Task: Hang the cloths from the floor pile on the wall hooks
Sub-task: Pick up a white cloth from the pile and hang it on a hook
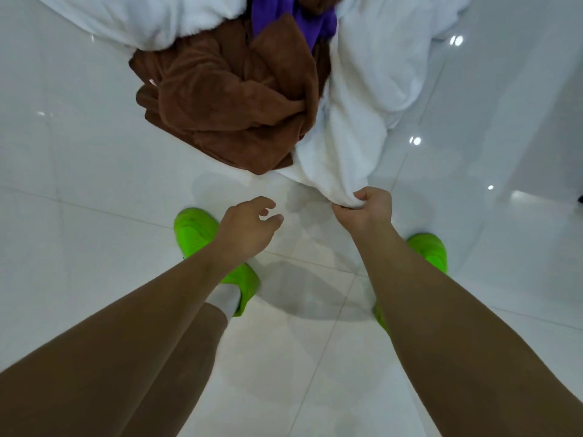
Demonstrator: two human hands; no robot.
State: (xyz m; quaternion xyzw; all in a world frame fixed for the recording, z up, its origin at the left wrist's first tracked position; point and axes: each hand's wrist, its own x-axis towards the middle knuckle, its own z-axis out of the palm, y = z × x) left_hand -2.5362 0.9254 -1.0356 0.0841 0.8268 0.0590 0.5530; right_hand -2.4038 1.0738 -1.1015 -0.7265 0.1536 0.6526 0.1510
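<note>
1. Head view: the right hand (367, 208) pinches a bunched corner of the white cloth (353, 127), fingers curled round the fold. The left hand (252, 225) hovers just beside it, fingers loosely spread and holding nothing.
2. Risk, as I judge it: the white cloth runs away from the right hand under and against the brown cloth (227, 99), so a lift could drag that one along or scatter the pile. A one-corner pinch could also slip, and trailing fabric may catch the green shoes (202, 238) below the hands on the glossy floor (79, 216).
3. Look of the cloths: the white one is thick, soft and crumpled; the brown one is plush and knotted into folds ahead of the left hand; a purple cloth (268, 14) peeks out farther off. No wall hooks are in view.
</note>
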